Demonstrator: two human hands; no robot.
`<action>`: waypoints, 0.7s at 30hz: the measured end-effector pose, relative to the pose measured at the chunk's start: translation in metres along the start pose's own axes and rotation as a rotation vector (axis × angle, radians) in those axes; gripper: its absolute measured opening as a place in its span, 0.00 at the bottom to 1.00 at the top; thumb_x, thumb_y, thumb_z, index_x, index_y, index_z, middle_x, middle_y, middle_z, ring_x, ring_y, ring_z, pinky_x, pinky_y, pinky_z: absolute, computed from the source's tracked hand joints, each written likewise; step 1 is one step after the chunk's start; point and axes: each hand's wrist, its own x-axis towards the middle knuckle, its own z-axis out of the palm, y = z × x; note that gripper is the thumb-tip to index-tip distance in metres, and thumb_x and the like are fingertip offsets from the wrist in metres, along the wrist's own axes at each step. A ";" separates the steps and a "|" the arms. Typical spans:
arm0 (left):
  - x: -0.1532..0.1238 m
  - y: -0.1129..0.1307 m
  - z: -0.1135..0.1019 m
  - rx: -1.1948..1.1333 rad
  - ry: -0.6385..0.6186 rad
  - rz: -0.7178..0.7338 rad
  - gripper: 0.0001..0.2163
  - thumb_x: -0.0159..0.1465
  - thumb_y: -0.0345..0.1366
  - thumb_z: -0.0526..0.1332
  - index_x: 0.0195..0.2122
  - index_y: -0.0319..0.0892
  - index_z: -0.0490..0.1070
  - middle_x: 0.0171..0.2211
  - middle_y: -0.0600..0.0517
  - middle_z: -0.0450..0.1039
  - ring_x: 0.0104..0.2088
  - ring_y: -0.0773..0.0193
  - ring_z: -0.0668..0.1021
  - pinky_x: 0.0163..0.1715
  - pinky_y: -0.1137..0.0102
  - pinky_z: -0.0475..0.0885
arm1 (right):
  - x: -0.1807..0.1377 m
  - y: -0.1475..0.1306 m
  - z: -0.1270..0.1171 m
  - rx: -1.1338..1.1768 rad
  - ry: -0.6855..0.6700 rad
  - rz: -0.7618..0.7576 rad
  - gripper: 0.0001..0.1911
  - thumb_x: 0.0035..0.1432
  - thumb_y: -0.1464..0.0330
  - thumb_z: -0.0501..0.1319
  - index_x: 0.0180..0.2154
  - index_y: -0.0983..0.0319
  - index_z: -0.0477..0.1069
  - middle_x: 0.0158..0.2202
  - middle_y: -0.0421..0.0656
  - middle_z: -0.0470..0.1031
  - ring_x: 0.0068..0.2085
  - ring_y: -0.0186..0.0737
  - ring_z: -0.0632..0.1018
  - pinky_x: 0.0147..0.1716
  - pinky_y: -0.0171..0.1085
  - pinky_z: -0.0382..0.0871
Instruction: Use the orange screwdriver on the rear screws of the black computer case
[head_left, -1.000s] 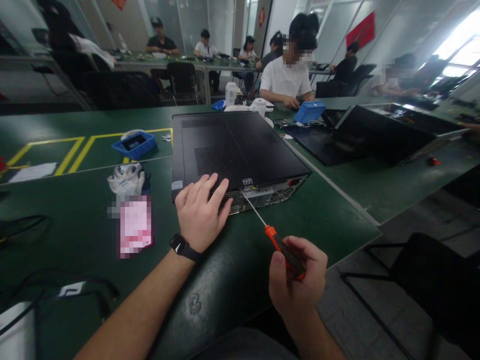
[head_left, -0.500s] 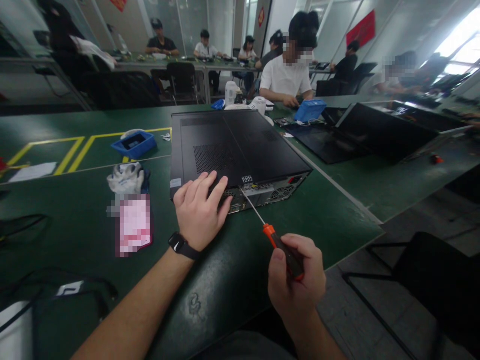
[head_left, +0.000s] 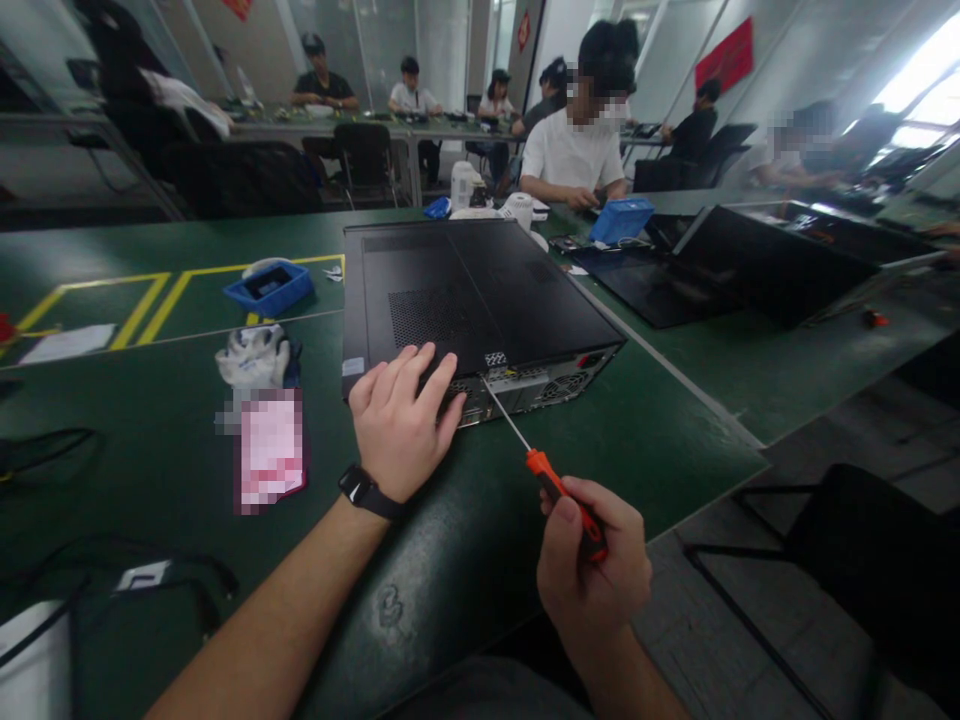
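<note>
A black desktop computer case [head_left: 480, 290] lies flat on the green table [head_left: 150, 470], its rear panel facing me. My left hand [head_left: 401, 420] rests flat on the case's near edge, fingers spread over the top and rear, a dark watch on the wrist. My right hand [head_left: 592, 570] is closed round the orange-and-black handle of a screwdriver [head_left: 555, 485]. The thin shaft runs up and left, and its tip touches the rear panel near the top edge, just right of my left fingers.
A blue parts tray [head_left: 268, 288] and a bundled glove [head_left: 253, 358] sit left of the case, with a blurred pink item [head_left: 270, 450] nearer me. A person in a white shirt [head_left: 574, 155] works beyond, beside another blue tray [head_left: 619, 222] and an opened case [head_left: 750, 265]. Black cables [head_left: 112, 580] lie at lower left.
My right hand has shifted its grip on the handle, showing more orange. The screwdriver tip stays on the rear panel. My left hand has not moved.
</note>
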 end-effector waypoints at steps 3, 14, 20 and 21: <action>0.000 0.000 0.000 0.012 0.003 0.002 0.22 0.68 0.39 0.66 0.63 0.49 0.72 0.62 0.44 0.76 0.62 0.46 0.77 0.61 0.51 0.62 | -0.003 0.004 -0.001 0.022 -0.017 0.032 0.12 0.66 0.68 0.62 0.51 0.59 0.72 0.38 0.43 0.81 0.33 0.38 0.84 0.31 0.36 0.79; 0.001 0.001 -0.001 0.034 0.020 0.023 0.21 0.68 0.40 0.66 0.61 0.46 0.73 0.61 0.43 0.77 0.61 0.47 0.78 0.61 0.52 0.63 | -0.003 0.002 -0.002 0.016 -0.034 0.044 0.11 0.65 0.70 0.62 0.50 0.59 0.72 0.37 0.42 0.81 0.31 0.37 0.82 0.29 0.35 0.77; 0.001 0.001 -0.001 0.042 0.016 0.020 0.20 0.69 0.40 0.65 0.61 0.47 0.73 0.62 0.44 0.77 0.62 0.47 0.77 0.61 0.53 0.63 | -0.002 0.004 -0.001 0.096 -0.045 -0.025 0.16 0.63 0.68 0.62 0.53 0.61 0.70 0.41 0.45 0.80 0.38 0.41 0.83 0.36 0.40 0.81; 0.001 0.001 -0.001 0.042 0.017 0.019 0.20 0.68 0.40 0.66 0.61 0.47 0.73 0.61 0.44 0.77 0.62 0.47 0.77 0.61 0.53 0.63 | 0.000 0.003 0.000 0.094 -0.027 -0.047 0.16 0.62 0.69 0.62 0.52 0.60 0.70 0.41 0.45 0.79 0.39 0.41 0.83 0.37 0.41 0.81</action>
